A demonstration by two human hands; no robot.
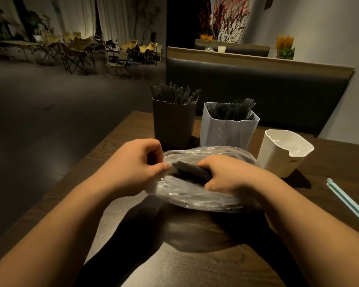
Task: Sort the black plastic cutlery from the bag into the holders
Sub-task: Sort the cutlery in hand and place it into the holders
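While the clear plastic bag (pixel 195 195) lies crumpled at the frame's centre on the wooden table (pixel 195 270), the left hand (pixel 133 166) pinches its edge and the right hand (pixel 226 175) grips a bundle of black cutlery (pixel 190 169) at its mouth. Behind stand 3 holders: a dark holder (pixel 172 125) holding knives, a grey holder (pixel 226 129) holding forks, and an empty white holder (pixel 282 152) at right. Right of that, a pale straw (pixel 348 201) lies near the edge.

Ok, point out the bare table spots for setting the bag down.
Bare wood: the table near edge below the bag, and between white holder and straw. Crowded: behind the bag, where holders stand close.
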